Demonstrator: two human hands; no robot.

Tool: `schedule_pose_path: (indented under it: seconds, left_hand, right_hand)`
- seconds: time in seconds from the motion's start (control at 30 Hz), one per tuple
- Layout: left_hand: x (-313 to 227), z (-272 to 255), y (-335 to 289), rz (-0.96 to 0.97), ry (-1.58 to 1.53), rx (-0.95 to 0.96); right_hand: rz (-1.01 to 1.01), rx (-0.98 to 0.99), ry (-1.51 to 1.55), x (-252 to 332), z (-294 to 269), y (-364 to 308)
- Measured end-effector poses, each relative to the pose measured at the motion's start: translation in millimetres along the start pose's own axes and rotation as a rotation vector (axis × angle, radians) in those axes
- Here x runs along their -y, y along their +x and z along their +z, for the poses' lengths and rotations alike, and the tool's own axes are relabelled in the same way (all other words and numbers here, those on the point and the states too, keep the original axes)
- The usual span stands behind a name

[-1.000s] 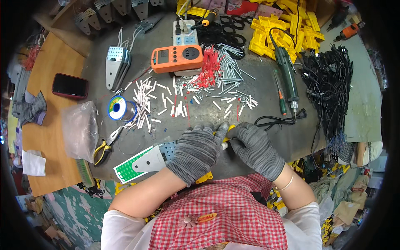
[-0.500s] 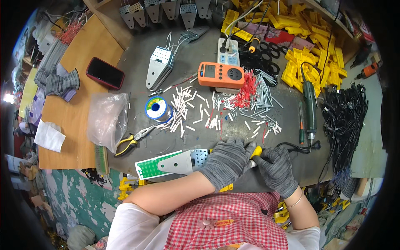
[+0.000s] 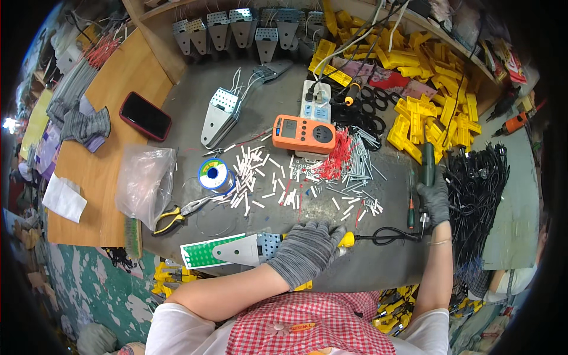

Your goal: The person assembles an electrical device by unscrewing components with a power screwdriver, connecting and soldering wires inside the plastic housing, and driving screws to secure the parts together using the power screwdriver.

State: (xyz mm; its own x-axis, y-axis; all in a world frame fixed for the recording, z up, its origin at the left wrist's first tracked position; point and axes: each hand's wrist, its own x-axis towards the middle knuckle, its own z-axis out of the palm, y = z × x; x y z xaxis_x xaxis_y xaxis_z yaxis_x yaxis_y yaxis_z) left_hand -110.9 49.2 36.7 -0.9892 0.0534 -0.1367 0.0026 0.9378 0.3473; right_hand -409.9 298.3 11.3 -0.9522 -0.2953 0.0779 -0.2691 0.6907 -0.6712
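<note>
My left hand (image 3: 305, 253), in a grey knit glove, is closed over a yellow plastic handle (image 3: 347, 239), most of it hidden under my palm. From the handle's left end sticks out a grey metal plate (image 3: 239, 251) with a perforated part, lying over a green patterned card (image 3: 204, 253). A black cord (image 3: 387, 236) leaves the handle's right end. To the right, my gloved right hand (image 3: 436, 201) is wrapped round a dark green electric screwdriver (image 3: 428, 165), whose metal tip (image 3: 423, 220) points toward me.
White sleeves (image 3: 245, 177), red wires and metal pins lie mid-table near an orange meter (image 3: 303, 134). A solder spool (image 3: 215, 176) and pliers (image 3: 177, 218) are at left. Yellow housings (image 3: 414, 124) pile far right; black cords (image 3: 479, 207) lie right of my right hand. A hand screwdriver (image 3: 410, 213) lies nearby.
My right hand has left the yellow handle's cord end, moved right and away from me, and taken hold of the electric screwdriver. My left hand still holds the handle. The whole view has shifted slightly.
</note>
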Motion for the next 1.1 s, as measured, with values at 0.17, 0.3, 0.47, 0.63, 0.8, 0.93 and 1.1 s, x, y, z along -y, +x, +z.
schedule_pose_path:
  seconds: [0.17, 0.3, 0.47, 0.63, 0.8, 0.93, 1.1]
  left_hand:
    - [-2, -3, 2, -0.024, -0.022, 0.027]
    - [2, 2, 2, -0.012, -0.024, -0.028]
    - [-4, -4, 8, -0.048, -0.034, 0.006]
    - [-2, -7, 6, -0.074, -0.106, 0.026]
    - [-1, -5, 3, -0.055, -0.051, -0.036]
    - [-2, -8, 4, -0.089, -0.088, -0.007]
    - [0, -8, 4, -0.077, -0.042, 0.038]
  right_hand:
    - [0.191, 0.166, 0.904, 100, -15, -56]
    - [0.044, 0.088, 0.637, 125, 17, -100]
    - [-0.238, -0.078, 0.726, 125, 48, -124]
    - [-0.621, 0.343, 0.535, 151, 52, -135]
    - [-0.407, 0.522, 0.772, 165, 54, -140]
    - [-0.357, 0.504, 0.846, 164, 59, -140]
    - [-0.219, 0.387, 0.689, 194, 48, -153]
